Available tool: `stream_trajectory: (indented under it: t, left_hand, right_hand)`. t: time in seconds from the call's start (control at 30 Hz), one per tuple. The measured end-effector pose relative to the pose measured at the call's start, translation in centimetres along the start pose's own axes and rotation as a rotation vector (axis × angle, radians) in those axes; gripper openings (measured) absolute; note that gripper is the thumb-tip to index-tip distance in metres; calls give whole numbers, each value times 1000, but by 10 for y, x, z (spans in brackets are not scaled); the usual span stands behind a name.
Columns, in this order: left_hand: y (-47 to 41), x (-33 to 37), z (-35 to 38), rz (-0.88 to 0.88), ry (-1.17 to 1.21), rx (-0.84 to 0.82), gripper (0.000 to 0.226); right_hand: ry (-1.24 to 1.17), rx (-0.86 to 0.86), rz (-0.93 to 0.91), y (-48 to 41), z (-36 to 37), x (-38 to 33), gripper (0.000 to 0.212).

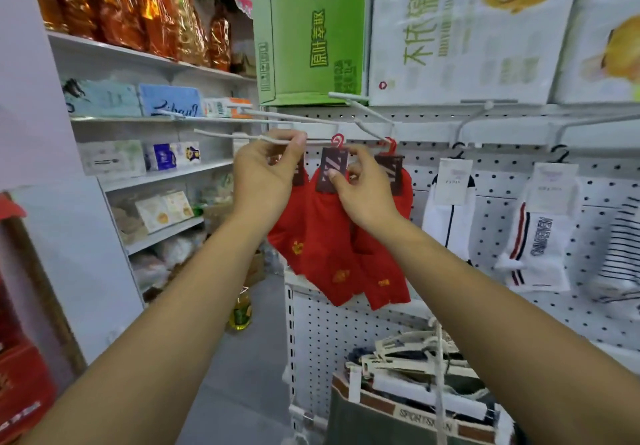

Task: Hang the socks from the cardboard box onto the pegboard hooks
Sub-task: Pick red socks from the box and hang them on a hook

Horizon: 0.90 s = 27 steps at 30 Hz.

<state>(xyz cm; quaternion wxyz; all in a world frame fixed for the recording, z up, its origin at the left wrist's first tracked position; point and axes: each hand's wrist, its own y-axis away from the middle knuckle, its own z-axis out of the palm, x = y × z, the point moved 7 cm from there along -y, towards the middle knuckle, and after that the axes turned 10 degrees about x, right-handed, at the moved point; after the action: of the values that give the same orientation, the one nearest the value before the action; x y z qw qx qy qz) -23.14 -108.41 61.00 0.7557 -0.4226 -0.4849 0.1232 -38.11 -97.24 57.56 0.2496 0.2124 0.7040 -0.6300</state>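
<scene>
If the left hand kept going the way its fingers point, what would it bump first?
The left hand points up and right, fingertips pinching the white hook rod. Going on, it would probably meet the red sock hanger first, though depth is unclear.

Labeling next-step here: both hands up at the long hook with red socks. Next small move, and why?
Probably slide the red sock pair back along the long hook toward the pegboard. Its red hanger loop already looks hooked over the rod, the right hand pinches its dark card, and the left hand grips the rod, steadying it.
</scene>
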Motion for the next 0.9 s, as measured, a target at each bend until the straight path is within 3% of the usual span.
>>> stream_trajectory:
  t: [0.3,0.63,0.9]
  left_hand:
    - [-10,-14,1,3,58,-58,14]
    - [-7,-16,2,-33,111,-83,7]
    - [-3,-15,-1,-78,152,-105,8]
  right_hand:
    - [130,46,-29,-19,4,15,39]
    - [313,-80,-81,-21,14,9,43]
    - [321,-102,20,-26,10,18,48]
